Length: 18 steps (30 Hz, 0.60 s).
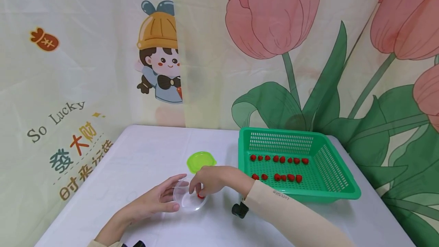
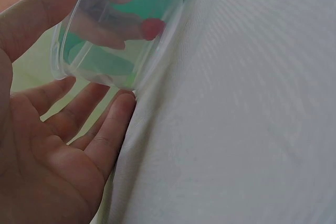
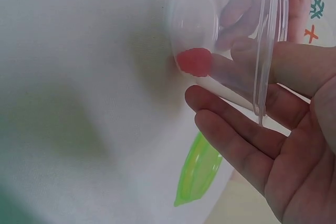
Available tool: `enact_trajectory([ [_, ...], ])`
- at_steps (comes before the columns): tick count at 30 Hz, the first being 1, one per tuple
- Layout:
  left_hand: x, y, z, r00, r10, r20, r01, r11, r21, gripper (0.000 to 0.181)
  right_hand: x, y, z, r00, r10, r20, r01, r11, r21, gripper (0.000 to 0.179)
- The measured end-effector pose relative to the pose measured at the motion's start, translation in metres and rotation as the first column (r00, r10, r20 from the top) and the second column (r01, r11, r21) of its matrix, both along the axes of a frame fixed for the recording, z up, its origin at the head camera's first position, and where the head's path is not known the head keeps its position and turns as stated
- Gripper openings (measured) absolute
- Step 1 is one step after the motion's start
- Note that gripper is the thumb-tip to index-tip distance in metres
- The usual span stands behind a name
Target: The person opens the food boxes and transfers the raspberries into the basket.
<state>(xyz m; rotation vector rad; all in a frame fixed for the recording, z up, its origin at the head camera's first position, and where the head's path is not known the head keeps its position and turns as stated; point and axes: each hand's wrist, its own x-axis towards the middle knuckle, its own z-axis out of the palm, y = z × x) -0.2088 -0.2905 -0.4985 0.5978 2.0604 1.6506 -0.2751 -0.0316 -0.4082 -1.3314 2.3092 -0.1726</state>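
A clear plastic tub (image 1: pixel 185 197) stands on the white-covered table. My left hand (image 1: pixel 156 201) holds its left side, thumb at the rim and fingers curving round the far side. Inside, a small red raspberry (image 3: pixel 195 62) lies against the bottom. My right hand (image 1: pixel 209 181) reaches over the rim with thumb and index finger inside the tub. In the right wrist view the index fingertip touches the raspberry, while the thumb (image 3: pixel 244 51) is apart from it. Two other fingers (image 3: pixel 226 129) stretch along the outside of the wall.
To the right, a green plastic basket (image 1: pixel 343 180) holds two rows of red berries (image 1: pixel 282 159). A bright green lid (image 1: pixel 201 162) lies on the table behind the tub. A printed curtain (image 1: pixel 205 48) hangs behind the table (image 1: pixel 154 151).
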Motion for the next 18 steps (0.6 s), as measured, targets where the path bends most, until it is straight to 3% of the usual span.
enact_trajectory([
  [5,0.001,0.000,0.001,1.000,-0.002,-0.011,0.002,1.000,-0.003,0.087,-0.001,-0.001,-0.002,1.000,-0.008,0.018,0.008,1.000,-0.004,0.028],
  [13,0.001,-0.001,0.001,1.000,-0.008,-0.026,0.008,1.000,0.000,0.086,0.003,-0.010,0.000,0.998,-0.002,-0.055,0.006,0.997,0.071,0.024],
  [18,0.001,0.000,0.001,0.999,-0.009,-0.033,0.009,1.000,-0.004,0.085,0.007,-0.016,0.002,0.995,-0.032,-0.093,0.044,0.991,0.128,0.019],
])
